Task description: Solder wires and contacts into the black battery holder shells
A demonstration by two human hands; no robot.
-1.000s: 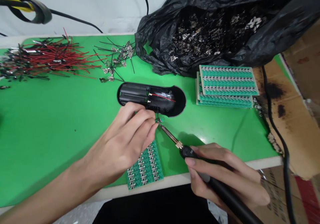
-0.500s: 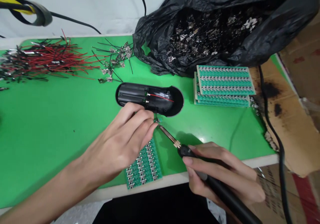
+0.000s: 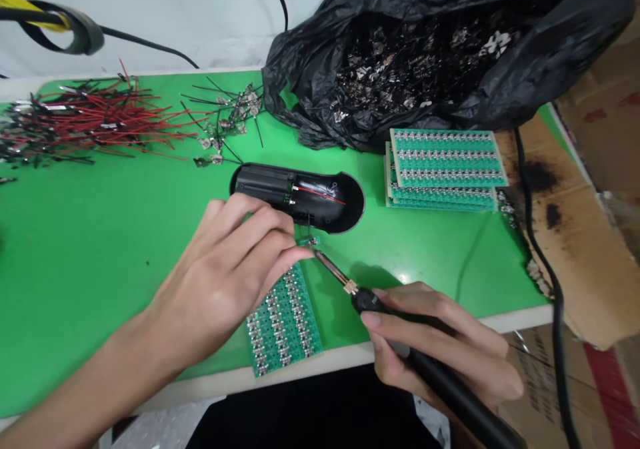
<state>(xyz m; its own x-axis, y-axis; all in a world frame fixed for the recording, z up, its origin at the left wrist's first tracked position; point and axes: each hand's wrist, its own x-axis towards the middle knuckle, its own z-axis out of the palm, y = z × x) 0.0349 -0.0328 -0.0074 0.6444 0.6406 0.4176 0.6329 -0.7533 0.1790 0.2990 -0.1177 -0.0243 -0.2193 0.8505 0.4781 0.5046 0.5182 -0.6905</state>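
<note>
Head view, going left to right: a yellow and black strap [image 3: 45, 21] hangs at top left above a green mat [image 3: 85, 289]. On the mat's far side lies a heap of red and black wires [image 3: 90, 119], with loose black wires with metal terminals [image 3: 225, 112] just to its right.

The left hand [image 3: 220, 279] lies across the near part of the mat, its fingers close together and reaching toward a black casing [image 3: 295, 195]. The casing lies open side up, with a red wire inside. Its fingertips end beside a tiny green board [image 3: 309, 241], and a thin black wire rises from that board toward the casing. Whether those fingers pinch the board or the wire, I cannot tell. Under the hand's edge lies a green circuit board [image 3: 284, 322] studded with metal terminals.

A soldering iron [image 3: 336, 274] points up to the left, its tip just below the tiny board; any contact is too small to tell. The right hand [image 3: 440, 349] grips the iron's black handle firmly, with fingers wrapped around it, near the mat's front edge.

Beyond the iron sit stacked circuit boards [image 3: 445, 169], and behind them a black bag [image 3: 425, 62] is full of metal terminals. At far right, a black cable [image 3: 545, 255] runs across scorched cardboard [image 3: 580, 255].
</note>
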